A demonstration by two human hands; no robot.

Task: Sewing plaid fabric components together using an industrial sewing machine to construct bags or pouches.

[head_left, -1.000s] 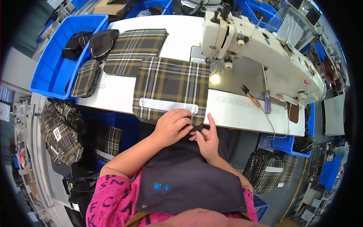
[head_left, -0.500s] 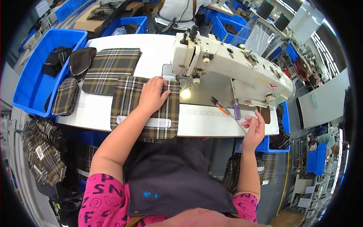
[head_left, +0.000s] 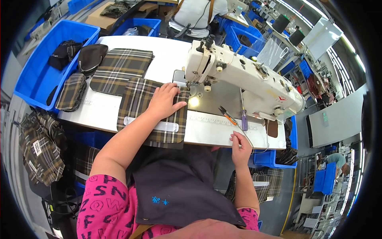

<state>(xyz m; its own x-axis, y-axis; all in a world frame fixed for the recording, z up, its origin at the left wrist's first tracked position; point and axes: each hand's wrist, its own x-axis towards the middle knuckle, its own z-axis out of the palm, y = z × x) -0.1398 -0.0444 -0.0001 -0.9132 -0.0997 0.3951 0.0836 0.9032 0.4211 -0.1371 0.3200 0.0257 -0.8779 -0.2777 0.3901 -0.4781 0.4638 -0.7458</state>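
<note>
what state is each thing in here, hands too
bare left hand: palm down
dark plaid fabric panel: lying flat, beneath that hand
bare right hand: curled, grip unclear
white metal sewing machine: lit below its head, running unclear
orange-handled black snips: not held
purple-handled metal screwdriver: not held
blue rectangular plastic bin, far left: open-topped, partly filled

1. To my left, a blue bin point(head_left: 38, 75) is holding a dark bundle point(head_left: 63, 54).
2. Beyond my surface point(head_left: 165, 51), a person point(head_left: 193, 16) in white is facing away from me.
3. Behind the bins, I'm seeing a cardboard box point(head_left: 94, 18).
4. Far right, another person point(head_left: 338, 160) is leaning near blue crates point(head_left: 328, 178).
5. A yellow line point(head_left: 291, 195) is crossing the grey floor point(head_left: 274, 211).
</note>
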